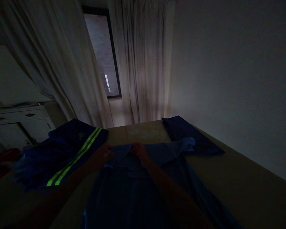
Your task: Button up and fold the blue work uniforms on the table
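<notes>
We look down on a blue button-up shirt (133, 184) lying face up and flat on the tan bed (228, 178). Its collar (121, 149) points away from us, and one sleeve (182, 144) is stretched out to the right. Both hands sit at the collar end of the shirt. The left hand (102, 156) is on its left shoulder, and the right hand (139, 152) rests knuckles up just right of the collar. Both sets of fingers touch the cloth. The room is too dim for us to tell whether they pinch the fabric or only lie on it. With both hands at the top and the body laid straight towards us, we judge that the cloth is being kept taut and square. Just left of the shirt, touching its shoulder, lies a loose heap of dark blue clothes (38, 162). The top piece carries two neon green stripes (73, 159). The heap seems pushed aside so that the shirt has bare sheet beneath it. Beyond the outstretched sleeve, and partly under its cuff, a folded navy garment (195, 136) lies neat and flat near the wall (228, 79). Past the collar end hang pale curtains (143, 63), parted around a dark window (102, 54), which likely explains the poor light. Far left of the shirt stands a white dresser (19, 124), with something red (2, 159) below it that we cannot make out.
</notes>
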`<move>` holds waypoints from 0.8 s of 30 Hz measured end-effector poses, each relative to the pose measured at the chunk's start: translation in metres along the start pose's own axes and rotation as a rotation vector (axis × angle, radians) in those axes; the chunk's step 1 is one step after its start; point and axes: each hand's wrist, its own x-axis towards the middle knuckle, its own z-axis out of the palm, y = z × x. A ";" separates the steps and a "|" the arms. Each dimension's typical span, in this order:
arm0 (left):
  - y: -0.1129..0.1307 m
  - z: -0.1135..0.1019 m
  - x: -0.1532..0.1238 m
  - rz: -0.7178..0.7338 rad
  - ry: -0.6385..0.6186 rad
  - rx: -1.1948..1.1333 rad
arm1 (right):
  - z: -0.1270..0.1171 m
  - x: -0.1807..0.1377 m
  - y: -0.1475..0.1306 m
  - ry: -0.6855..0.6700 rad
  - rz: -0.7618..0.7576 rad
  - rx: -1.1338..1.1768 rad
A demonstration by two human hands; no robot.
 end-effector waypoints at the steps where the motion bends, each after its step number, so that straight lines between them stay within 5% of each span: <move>1: -0.013 0.013 -0.011 0.023 0.007 0.069 | 0.002 -0.002 0.002 0.035 -0.046 -0.069; 7: -0.032 0.060 -0.051 0.111 -0.009 0.226 | 0.008 -0.016 0.006 0.107 -0.367 -0.517; 11: -0.015 0.067 -0.041 0.143 0.042 0.313 | 0.008 -0.020 -0.009 0.131 -0.372 -0.502; 15: -0.013 0.076 -0.032 0.097 0.101 0.361 | -0.010 -0.016 -0.053 0.278 -0.475 -0.375; 20: -0.025 0.082 -0.035 0.137 0.171 0.356 | -0.108 -0.019 -0.108 0.540 -0.549 -0.508; 24: -0.017 0.077 -0.037 0.193 0.220 0.386 | -0.207 -0.042 -0.107 0.992 -0.384 -0.734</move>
